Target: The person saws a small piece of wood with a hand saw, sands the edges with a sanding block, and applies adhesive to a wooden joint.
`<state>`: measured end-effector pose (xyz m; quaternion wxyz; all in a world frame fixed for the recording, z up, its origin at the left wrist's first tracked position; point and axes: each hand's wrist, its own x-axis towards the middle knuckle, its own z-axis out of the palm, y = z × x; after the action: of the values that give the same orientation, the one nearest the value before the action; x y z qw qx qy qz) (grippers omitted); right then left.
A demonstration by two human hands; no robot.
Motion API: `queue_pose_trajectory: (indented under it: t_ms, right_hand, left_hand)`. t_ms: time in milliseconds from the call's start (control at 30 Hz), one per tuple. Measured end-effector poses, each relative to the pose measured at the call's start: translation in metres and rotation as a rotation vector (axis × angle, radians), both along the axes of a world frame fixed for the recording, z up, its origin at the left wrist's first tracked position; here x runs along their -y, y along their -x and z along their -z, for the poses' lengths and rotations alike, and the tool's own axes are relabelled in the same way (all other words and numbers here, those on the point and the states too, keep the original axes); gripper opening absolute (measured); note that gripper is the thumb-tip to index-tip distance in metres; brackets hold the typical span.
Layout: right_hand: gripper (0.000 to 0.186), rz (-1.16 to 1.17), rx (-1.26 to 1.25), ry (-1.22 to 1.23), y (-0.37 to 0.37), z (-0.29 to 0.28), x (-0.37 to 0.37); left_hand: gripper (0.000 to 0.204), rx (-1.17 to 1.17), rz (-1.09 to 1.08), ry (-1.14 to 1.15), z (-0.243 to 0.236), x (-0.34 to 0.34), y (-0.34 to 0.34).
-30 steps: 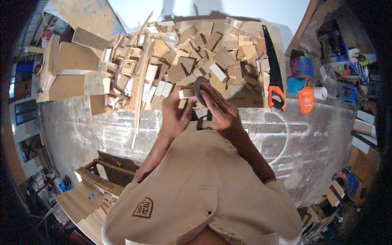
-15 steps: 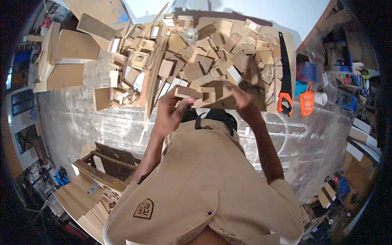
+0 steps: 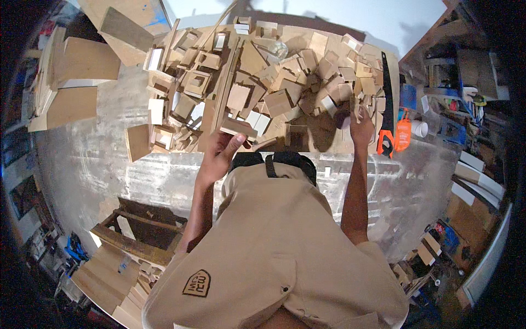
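Note:
In my left hand [image 3: 218, 156] is a small flat wooden block [image 3: 238, 128], gripped between thumb and fingers above the table's near edge. My right hand [image 3: 361, 130] reaches into the right side of the pile, close to the handsaw. Its fingers are bent together against a small upright wood piece [image 3: 355, 104]; what lies between the fingertips is too small to make out. Many wood offcuts [image 3: 278, 103] lie heaped between my hands. A box-like wood piece [image 3: 296, 135] sits in shadow near the table's front edge.
A black handsaw with an orange handle [image 3: 386, 143] lies along the table's right edge, beside an orange bag [image 3: 403, 134]. Long wood strips [image 3: 226, 82] divide the heap. A clear glass jar [image 3: 278, 51] stands at the back. Boards [image 3: 90, 60] stand at left; a wooden crate [image 3: 137, 236] is behind.
My right hand has moved right and away from the block, into the pile near the handsaw. My left hand still holds the block, slightly lower and further left.

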<state>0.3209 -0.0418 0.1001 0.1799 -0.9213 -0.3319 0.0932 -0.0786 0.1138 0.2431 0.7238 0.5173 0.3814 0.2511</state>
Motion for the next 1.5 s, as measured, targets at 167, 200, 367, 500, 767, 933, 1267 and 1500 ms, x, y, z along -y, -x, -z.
queue_pose_trajectory:
  t_ms: [167,200,367,500,767,933,1267,1500]
  right_hand:
    - [0.031,-0.273,-0.406,-0.469,0.048,-0.029,-0.125]
    - [0.031,-0.328,-0.438,-0.389,0.064,-0.049,-0.155]
    - [0.028,-0.49,-0.06,-0.15,0.08,-0.04,-0.256]
    - [0.025,-0.523,0.037,0.039,0.085,-0.019,-0.289]
    - [0.018,-0.548,0.07,0.087,0.065,0.035,-0.294]
    - [0.018,-0.623,0.092,0.101,0.079,0.015,-0.292]
    - [0.018,-0.56,-0.007,-0.005,0.074,0.002,-0.286]
    - [0.016,-0.505,-0.089,-0.082,0.079,-0.006,-0.288]
  left_hand:
    - [0.025,-0.179,0.018,0.023,0.018,-0.027,0.014]
    - [0.024,-0.072,-0.009,-0.045,0.028,-0.029,0.015]
    - [0.02,-0.028,0.056,0.041,0.031,-0.058,0.022]
    - [0.02,-0.054,0.043,0.1,0.04,-0.07,0.041]
    - [0.02,-0.077,0.039,0.145,0.056,-0.077,0.064]
    - [0.02,-0.086,0.026,0.119,0.062,-0.079,0.065]
    - [0.024,-0.102,0.099,0.116,0.066,-0.085,0.053]
    - [0.026,-0.121,0.096,0.083,0.069,-0.083,0.053]
